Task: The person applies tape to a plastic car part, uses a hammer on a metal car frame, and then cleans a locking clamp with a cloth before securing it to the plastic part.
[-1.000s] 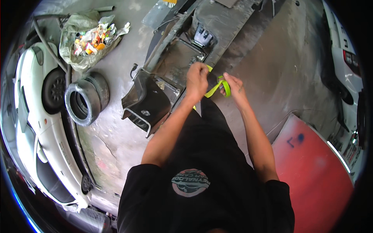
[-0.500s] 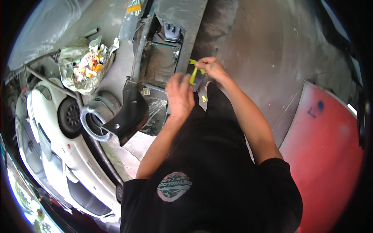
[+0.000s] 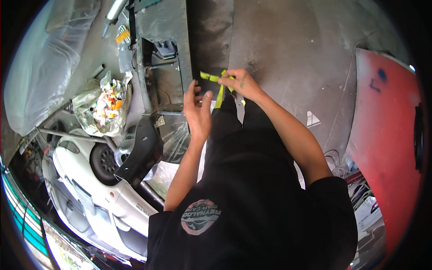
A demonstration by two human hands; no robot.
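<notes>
Crumpled strips of yellow-green tape dangle from my right hand, pinched between its thumb and fingers. One strip reaches out to the left and another hangs down over my dark trousers. My left hand is raised just left of the strips, fingers apart and nothing in it. Its fingertips are close to the edge of a long grey structure with a rectangular opening. A small yellow-green scrap shows by my legs.
Left of the grey structure lie a curved black part and a clear bag of colourful rubbish. A white car stands lower left, below clear plastic sheeting. At right is a red panel, with cables beside it.
My left hand has turned and its fingers have spread, a little apart from the tape. The tape stays in my right hand, one strip now stretching left. The view has shifted, moving the grey structure leftward.
</notes>
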